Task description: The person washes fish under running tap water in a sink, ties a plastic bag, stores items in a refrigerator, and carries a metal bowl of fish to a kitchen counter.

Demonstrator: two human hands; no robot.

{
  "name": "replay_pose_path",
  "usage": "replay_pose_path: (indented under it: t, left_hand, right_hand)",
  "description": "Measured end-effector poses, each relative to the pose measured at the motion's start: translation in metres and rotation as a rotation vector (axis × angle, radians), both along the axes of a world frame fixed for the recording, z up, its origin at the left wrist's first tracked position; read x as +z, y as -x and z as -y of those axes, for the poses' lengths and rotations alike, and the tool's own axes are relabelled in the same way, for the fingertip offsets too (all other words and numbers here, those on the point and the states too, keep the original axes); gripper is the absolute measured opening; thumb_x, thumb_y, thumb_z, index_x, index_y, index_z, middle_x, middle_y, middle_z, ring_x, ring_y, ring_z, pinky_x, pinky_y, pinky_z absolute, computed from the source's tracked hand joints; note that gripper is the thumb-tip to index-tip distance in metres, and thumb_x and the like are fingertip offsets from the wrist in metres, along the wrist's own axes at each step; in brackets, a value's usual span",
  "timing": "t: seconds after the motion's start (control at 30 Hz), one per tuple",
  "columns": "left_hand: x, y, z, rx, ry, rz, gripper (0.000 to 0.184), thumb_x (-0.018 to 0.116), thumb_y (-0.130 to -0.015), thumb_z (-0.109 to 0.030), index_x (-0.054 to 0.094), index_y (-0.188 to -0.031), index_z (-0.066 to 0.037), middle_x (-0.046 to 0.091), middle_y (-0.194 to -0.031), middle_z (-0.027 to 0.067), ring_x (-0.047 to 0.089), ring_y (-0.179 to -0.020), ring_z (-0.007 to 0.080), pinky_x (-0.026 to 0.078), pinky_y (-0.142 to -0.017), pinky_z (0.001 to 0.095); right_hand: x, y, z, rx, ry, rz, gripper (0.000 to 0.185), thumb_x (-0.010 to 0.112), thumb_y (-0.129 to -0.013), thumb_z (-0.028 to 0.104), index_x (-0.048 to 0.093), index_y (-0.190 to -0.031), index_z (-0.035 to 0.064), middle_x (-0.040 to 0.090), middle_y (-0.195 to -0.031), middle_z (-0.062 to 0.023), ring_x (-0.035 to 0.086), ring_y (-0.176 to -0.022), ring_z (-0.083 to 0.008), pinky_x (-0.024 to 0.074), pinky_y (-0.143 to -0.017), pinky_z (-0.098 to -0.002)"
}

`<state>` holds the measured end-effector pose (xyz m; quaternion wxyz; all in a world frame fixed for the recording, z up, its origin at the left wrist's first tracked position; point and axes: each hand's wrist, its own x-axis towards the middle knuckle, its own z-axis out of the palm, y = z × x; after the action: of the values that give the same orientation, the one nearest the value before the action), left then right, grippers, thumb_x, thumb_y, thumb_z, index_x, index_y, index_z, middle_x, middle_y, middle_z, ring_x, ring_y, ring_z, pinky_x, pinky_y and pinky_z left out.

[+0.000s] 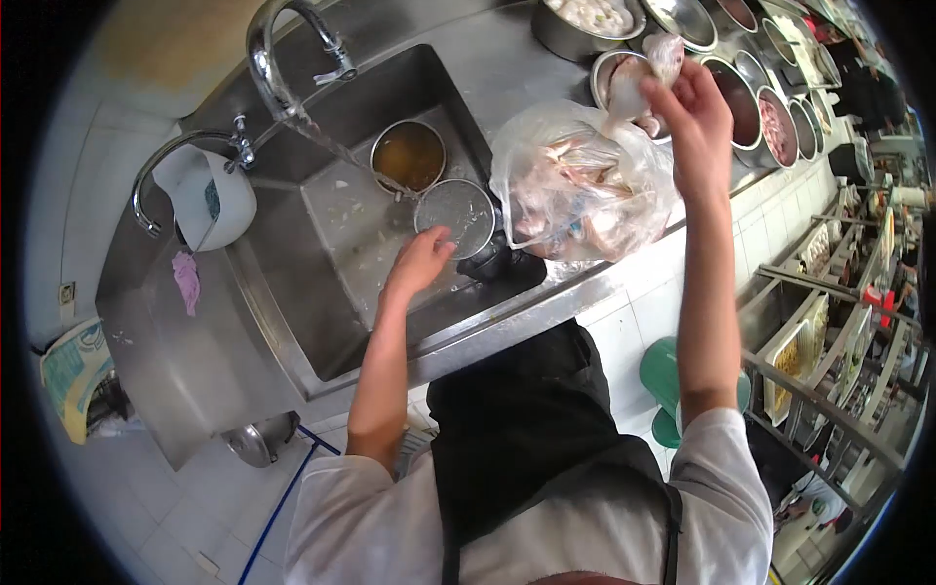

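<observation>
In the sink (390, 327), my left hand (419, 261) is at the near rim of a round metal bowl (455, 216) with clear, bubbly water, its fingers closed at the edge. Beside it stands another metal bowl (408, 156) of brownish liquid. Running water from the faucet (265, 63) falls close to both rims. My right hand (697, 122) is raised over the counter, pinching a pale, pinkish raw piece of meat or fish (666, 58). Below it lies an open clear plastic bag (585, 185) of raw pieces. A metal bowl (604, 78) is partly hidden behind the right hand.
Several metal bowls with food, one holding pink chopped pieces (777, 132), line the counter at the upper right. A second faucet (146, 185) and a white container (224, 205) are left of the sink. Black plastic (512, 268) lies at the sink's edge.
</observation>
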<state>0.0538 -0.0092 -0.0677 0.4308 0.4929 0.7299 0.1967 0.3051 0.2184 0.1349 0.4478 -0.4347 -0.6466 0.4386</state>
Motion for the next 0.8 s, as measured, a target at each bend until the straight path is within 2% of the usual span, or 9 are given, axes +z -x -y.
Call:
replay_pose_path:
  t: [0.07,0.17,0.27,0.33,0.37,0.5,0.6,0.67,0.8]
  left_hand:
    - [0.025,-0.008,-0.013,0.011,-0.116,-0.035,0.031,0.057,-0.087,-0.019,0.058,-0.112,-0.001,0.065,-0.103,0.0173,0.063,-0.091,0.0278,0.049,-0.080,0.0361]
    - [0.081,-0.029,-0.037,0.006,-0.267,-0.021,0.026,0.057,-0.087,-0.016,0.059,-0.109,0.000,0.066,-0.098,0.0160,0.064,-0.086,0.0250,0.049,-0.075,0.0340]
    - [0.121,-0.055,-0.057,-0.012,-0.371,0.076,0.022,0.057,-0.087,-0.013,0.061,-0.105,0.000,0.066,-0.094,0.0143,0.064,-0.082,0.0218,0.049,-0.071,0.0322]
    - [0.133,-0.071,-0.069,-0.065,-0.401,0.139,0.020,0.057,-0.087,-0.012,0.061,-0.103,0.000,0.066,-0.093,0.0129,0.063,-0.081,0.0196,0.049,-0.069,0.0317]
    - [0.129,-0.081,-0.077,-0.080,-0.527,0.217,0.018,0.057,-0.086,-0.010,0.062,-0.100,0.000,0.066,-0.094,0.0132,0.064,-0.079,0.0235,0.049,-0.068,0.0336]
    - [0.101,-0.113,-0.123,-0.311,-0.726,0.020,0.017,0.056,-0.082,-0.007,0.063,-0.097,-0.001,0.065,-0.095,0.0164,0.063,-0.081,0.0320,0.049,-0.071,0.0393]
    - [0.092,-0.134,-0.154,-0.450,-0.633,-0.183,0.021,0.053,-0.080,-0.005,0.065,-0.097,-0.002,0.064,-0.093,0.0189,0.062,-0.084,0.0355,0.049,-0.075,0.0430]
    - [0.095,-0.147,-0.171,-0.583,-0.420,-0.306,0.024,0.051,-0.079,-0.004,0.066,-0.097,-0.004,0.065,-0.091,0.0194,0.062,-0.086,0.0353,0.049,-0.077,0.0444]
    - [0.069,-0.179,-0.203,-0.652,-0.424,-0.379,0.030,0.049,-0.078,-0.003,0.065,-0.103,-0.006,0.064,-0.091,0.0207,0.062,-0.089,0.0359,0.048,-0.079,0.0447]
  right_hand:
    - [-0.045,-0.019,-0.059,-0.130,-0.181,0.165,0.039,0.069,-0.079,0.019,0.057,-0.109,-0.0033,0.068,-0.096,-0.0136,0.065,-0.089,-0.0189,0.0493,-0.080,-0.0306]
    - [-0.064,-0.037,-0.094,-0.129,-0.279,0.599,0.043,0.067,-0.079,0.028,0.058,-0.111,0.0021,0.066,-0.099,-0.0161,0.064,-0.093,-0.0301,0.0490,-0.081,-0.0361]
    - [-0.058,-0.042,-0.077,-0.280,-0.503,0.633,0.034,0.065,-0.079,0.022,0.060,-0.107,0.0035,0.067,-0.096,-0.0160,0.065,-0.090,-0.0288,0.0502,-0.078,-0.0364]
    - [-0.038,-0.038,-0.034,-0.234,-0.392,0.490,0.026,0.063,-0.080,0.016,0.062,-0.103,0.0032,0.067,-0.092,-0.0157,0.066,-0.085,-0.0279,0.0511,-0.074,-0.0345]
    - [-0.038,-0.033,-0.010,-0.135,-0.319,0.379,0.019,0.059,-0.082,0.011,0.065,-0.099,0.0038,0.068,-0.090,-0.0142,0.067,-0.081,-0.0266,0.0512,-0.072,-0.0326]
    - [-0.090,-0.034,0.039,0.337,-0.056,0.633,0.016,0.057,-0.082,0.014,0.065,-0.088,0.0017,0.062,-0.077,-0.0207,0.063,-0.070,-0.0349,0.0479,-0.066,-0.0412]
    - [-0.124,-0.066,0.038,0.164,-0.130,1.132,0.015,0.053,-0.079,0.013,0.064,-0.074,0.0045,0.063,-0.072,-0.0188,0.064,-0.072,-0.0356,0.0504,-0.065,-0.0453]
    - [-0.109,-0.079,0.038,0.139,-0.151,1.253,0.013,0.053,-0.076,0.011,0.064,-0.074,0.0060,0.065,-0.072,-0.0172,0.065,-0.072,-0.0343,0.0515,-0.065,-0.0442]
    - [-0.092,-0.108,0.033,0.231,-0.152,1.486,0.012,0.054,-0.073,0.009,0.065,-0.075,0.0078,0.066,-0.074,-0.0150,0.066,-0.072,-0.0319,0.0523,-0.064,-0.0422]
